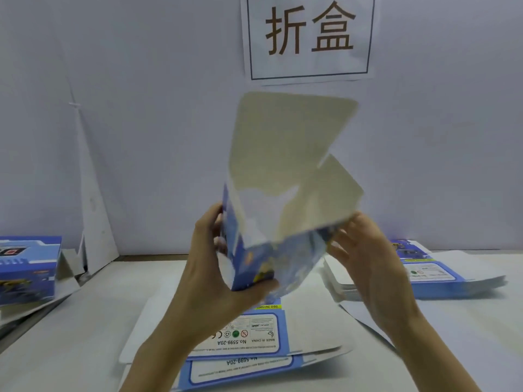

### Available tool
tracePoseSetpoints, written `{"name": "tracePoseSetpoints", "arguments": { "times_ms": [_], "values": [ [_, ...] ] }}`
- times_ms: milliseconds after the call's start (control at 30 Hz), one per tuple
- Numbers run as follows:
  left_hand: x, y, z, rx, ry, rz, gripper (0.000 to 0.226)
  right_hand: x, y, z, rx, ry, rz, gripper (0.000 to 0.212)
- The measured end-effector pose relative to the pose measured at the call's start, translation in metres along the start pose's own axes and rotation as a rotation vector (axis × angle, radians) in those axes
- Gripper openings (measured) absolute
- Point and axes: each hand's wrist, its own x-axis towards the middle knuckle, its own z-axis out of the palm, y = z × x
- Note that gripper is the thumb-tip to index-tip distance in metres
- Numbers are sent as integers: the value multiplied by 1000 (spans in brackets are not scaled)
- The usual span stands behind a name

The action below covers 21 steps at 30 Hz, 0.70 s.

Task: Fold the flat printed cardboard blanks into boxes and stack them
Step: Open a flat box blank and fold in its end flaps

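at the far left i see a folded blue box on the counter, cut off by the frame edge, with a torn white sheet leaning on the wall just beside it.

moving in, my left hand is raised above the counter. its thumb is curled under the bottom corner of a half-opened box and its fingers are wrapped behind the box's left side, so it has a firm hold. the box is in the air at the middle of the view, tilted, with its plain inside facing me, its printed blue outside low down, and its top flaps standing open towards the wall.

under it, two flat blanks lie printed side up on the counter, one partly over the other, both partly hidden by my left forearm.

above the box a sign with two large characters hangs on the wall.

my right hand is at the box's lower right edge. its fingers are loosely spread with the tips against the cardboard. it is blurred, so i cannot tell whether it pinches or only touches.

behind it, a stack of blanks lies flat on the counter.
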Motion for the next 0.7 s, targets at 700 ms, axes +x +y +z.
{"name": "tracePoseSetpoints", "arguments": {
  "times_ms": [700],
  "values": [
    [-2,-12,-1,108,-144,102,96,-1,2,-18,355,-336,624,59]
  ]
}}
